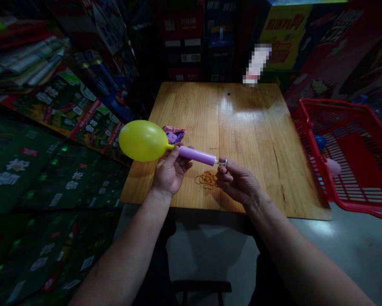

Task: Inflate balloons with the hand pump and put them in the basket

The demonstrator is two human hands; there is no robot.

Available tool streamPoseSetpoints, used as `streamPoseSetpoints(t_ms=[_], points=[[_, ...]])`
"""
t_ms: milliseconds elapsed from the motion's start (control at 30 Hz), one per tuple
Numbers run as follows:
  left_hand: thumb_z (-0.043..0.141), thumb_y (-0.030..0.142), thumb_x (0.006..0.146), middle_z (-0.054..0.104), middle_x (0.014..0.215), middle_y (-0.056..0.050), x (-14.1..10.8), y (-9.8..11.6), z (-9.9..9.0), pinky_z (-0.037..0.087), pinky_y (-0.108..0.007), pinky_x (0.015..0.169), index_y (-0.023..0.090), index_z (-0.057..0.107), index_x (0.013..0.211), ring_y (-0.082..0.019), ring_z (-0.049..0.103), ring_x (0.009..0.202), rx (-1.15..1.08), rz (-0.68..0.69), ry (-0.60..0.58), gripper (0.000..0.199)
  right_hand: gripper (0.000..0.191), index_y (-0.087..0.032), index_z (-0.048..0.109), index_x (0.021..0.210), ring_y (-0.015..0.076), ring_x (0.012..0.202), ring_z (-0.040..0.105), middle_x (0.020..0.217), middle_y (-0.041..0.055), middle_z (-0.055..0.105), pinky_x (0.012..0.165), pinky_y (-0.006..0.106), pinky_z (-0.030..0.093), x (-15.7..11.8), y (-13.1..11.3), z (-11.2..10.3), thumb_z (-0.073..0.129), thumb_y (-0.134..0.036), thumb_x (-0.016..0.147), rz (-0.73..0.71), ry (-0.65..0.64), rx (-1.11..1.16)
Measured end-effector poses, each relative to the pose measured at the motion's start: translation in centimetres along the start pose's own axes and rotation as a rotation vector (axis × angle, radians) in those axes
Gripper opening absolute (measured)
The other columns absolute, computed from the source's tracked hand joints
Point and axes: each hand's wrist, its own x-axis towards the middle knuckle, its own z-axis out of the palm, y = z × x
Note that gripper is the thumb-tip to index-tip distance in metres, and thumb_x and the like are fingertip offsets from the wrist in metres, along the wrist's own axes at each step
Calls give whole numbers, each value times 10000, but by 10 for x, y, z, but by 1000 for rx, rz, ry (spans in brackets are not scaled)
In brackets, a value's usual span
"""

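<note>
A yellow inflated balloon [142,141] sits on the nozzle end of a purple hand pump [197,155]. My left hand [171,172] is closed where the balloon's neck meets the pump, thumb on top. At the other end, my right hand [237,178] grips the pump's white handle [225,163], with only a short length of rod showing outside the barrel. Below the pump, a small heap of orange-brown rubber bands [206,180] lies on the table. Behind the balloon's neck rest some pink and purple packets [175,134], partly hidden.
The wooden table [251,127] has a small dark blue spot [229,94] near its far edge. A red shopping basket [363,170] with balloons inside stands at the right. Green cartons [28,170] crowd the left side, and stacked boxes [184,42] stand behind. A stool [202,287] is below.
</note>
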Motion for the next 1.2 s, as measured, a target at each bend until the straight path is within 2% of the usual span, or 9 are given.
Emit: streamPoseSetpoints(t_ms=[167, 333, 467, 533, 667, 767, 900, 1067, 1200], points=[[720, 368, 877, 767, 1065, -69, -3, -8, 4, 560, -228, 696, 231, 697, 1117, -154, 724, 874, -16, -13, -12, 278, 174, -172, 624, 1051, 38, 507, 447, 739, -33, 644, 511, 156, 415, 5, 10, 0, 679, -192, 887, -11, -18, 22], [721, 370, 874, 769, 1047, -66, 3, 0, 2, 554, -233, 684, 235, 711, 1089, -163, 724, 866, -5, 2, 14, 254, 125, -156, 636, 1015, 36, 504, 450, 716, -25, 630, 489, 145, 402, 3, -13, -1, 645, -155, 890, 28, -1, 57], [733, 398, 863, 764, 1048, -45, 9, 9, -3, 553, -229, 697, 250, 720, 1062, -164, 718, 918, -28, 109, 74, 248, 80, -161, 642, 972, 28, 470, 407, 687, -47, 599, 473, 142, 390, -1, -27, 0, 591, -133, 917, -55, 18, 79], [727, 396, 870, 762, 1060, -46, 8, 8, -3, 553, -229, 689, 255, 715, 1077, -161, 717, 910, -28, 119, 72, 251, 76, -166, 643, 970, 31, 474, 409, 685, -51, 597, 470, 146, 385, 0, -22, 0, 599, -140, 914, -56, 17, 79], [707, 363, 892, 764, 1069, -64, 0, -3, 1, 558, -231, 685, 242, 702, 1110, -155, 718, 863, -24, 4, -11, 249, 150, -179, 640, 1029, 40, 496, 426, 720, -45, 628, 494, 165, 402, 4, 0, -2, 669, -182, 882, 13, -9, 31], [701, 346, 897, 766, 1068, -72, -3, -8, 3, 559, -227, 690, 228, 699, 1112, -159, 721, 869, -37, -15, -30, 245, 196, -172, 639, 1042, 39, 505, 426, 726, -41, 637, 502, 162, 404, 6, 7, -1, 702, -193, 858, 1, -22, 26], [695, 338, 900, 769, 1044, -79, 1, -3, 1, 556, -229, 682, 217, 700, 1104, -161, 722, 855, -44, -5, -35, 238, 162, -157, 657, 1014, 45, 519, 429, 725, -20, 642, 496, 162, 394, 4, -3, 2, 685, -176, 856, 12, -24, -3], [715, 360, 880, 764, 1052, -58, 9, 12, -5, 551, -231, 684, 227, 714, 1062, -174, 723, 902, -59, 84, 54, 225, 96, -185, 664, 950, 42, 483, 380, 684, -45, 611, 465, 160, 355, -1, -25, 2, 646, -152, 861, -55, 36, 23], [705, 367, 890, 762, 1065, -60, 6, 9, -3, 551, -232, 674, 238, 701, 1096, -167, 724, 878, -48, 82, 50, 243, 107, -198, 659, 946, 46, 488, 374, 677, -56, 587, 465, 171, 333, 0, -16, 2, 672, -178, 841, -55, 53, 15]])
